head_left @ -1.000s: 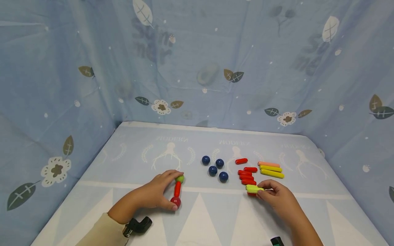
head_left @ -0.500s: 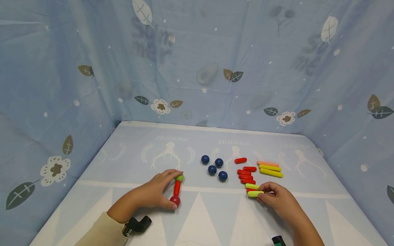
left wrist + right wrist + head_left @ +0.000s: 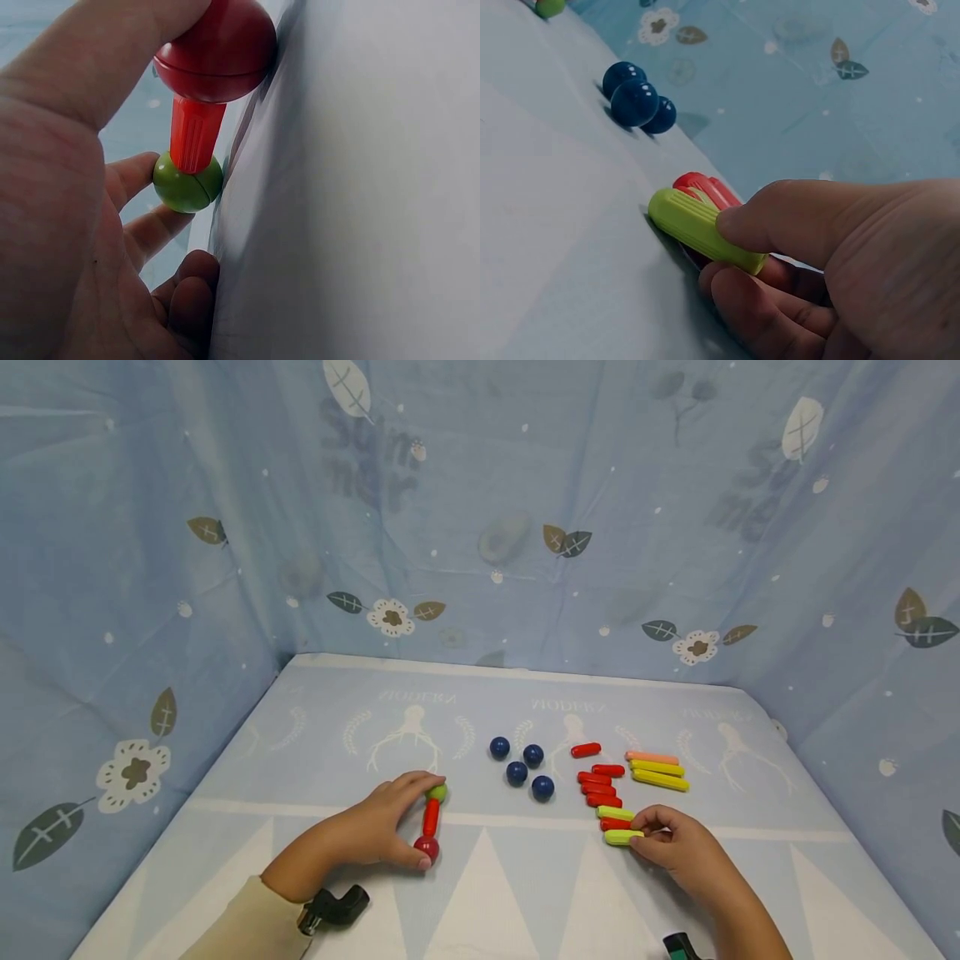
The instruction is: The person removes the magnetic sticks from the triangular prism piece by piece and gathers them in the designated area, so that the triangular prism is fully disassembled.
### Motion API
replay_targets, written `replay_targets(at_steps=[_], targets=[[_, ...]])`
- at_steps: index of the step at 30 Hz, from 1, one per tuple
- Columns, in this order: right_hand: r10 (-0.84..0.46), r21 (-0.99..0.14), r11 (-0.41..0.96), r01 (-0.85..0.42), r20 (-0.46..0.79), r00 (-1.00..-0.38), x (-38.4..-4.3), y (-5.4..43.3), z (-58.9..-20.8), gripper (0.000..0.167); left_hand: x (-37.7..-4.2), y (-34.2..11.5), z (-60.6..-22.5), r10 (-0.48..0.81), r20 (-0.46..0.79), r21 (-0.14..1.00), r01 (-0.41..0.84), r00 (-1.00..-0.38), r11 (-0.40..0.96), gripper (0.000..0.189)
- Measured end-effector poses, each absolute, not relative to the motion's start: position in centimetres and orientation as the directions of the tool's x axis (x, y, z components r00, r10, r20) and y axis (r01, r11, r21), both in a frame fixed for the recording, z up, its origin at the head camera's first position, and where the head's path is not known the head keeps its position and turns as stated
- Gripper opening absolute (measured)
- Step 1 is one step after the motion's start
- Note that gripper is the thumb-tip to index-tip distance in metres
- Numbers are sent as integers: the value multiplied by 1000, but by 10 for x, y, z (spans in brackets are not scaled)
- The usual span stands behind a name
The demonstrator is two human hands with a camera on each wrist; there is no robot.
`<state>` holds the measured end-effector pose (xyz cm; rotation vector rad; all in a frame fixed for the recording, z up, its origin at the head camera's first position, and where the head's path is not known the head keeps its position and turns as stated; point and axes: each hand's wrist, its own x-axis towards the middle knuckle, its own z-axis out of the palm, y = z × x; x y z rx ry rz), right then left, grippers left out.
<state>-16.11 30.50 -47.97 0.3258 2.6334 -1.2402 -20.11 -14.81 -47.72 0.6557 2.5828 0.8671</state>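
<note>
My left hand (image 3: 367, 827) holds a joined toy piece between thumb and fingers: a red ball (image 3: 426, 848), a short red stick (image 3: 431, 817) and a green ball (image 3: 437, 792) in one line. In the left wrist view the thumb is on the red ball (image 3: 217, 52) and fingertips touch the green ball (image 3: 184, 184). At the right, my right hand (image 3: 678, 847) pinches a ribbed yellow-green stick (image 3: 697, 229) between thumb and fingers, low by the table. Just behind it lie a red stick (image 3: 613, 824) and another yellow-green stick (image 3: 613, 812).
Several dark blue balls (image 3: 517, 773) are grouped mid-table. Several red sticks (image 3: 599, 789) lie to their right. Farther right rest two longer yellow sticks (image 3: 660, 779) and a salmon one (image 3: 651, 757). A patterned blue cloth (image 3: 480, 527) surrounds the table's back and sides.
My right hand has brought its yellow-green stick toward me, from over the red stick to in front of it. A second yellow-green stick now shows separately behind. My left hand keeps its place.
</note>
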Motion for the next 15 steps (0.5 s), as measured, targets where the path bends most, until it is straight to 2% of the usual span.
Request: replay_targets(at_steps=[15], targets=[[97,-674,689,268,-280,-955,-162,307,-482,27,-201,-148,-478,531,-165,638,320,-831,700,108]])
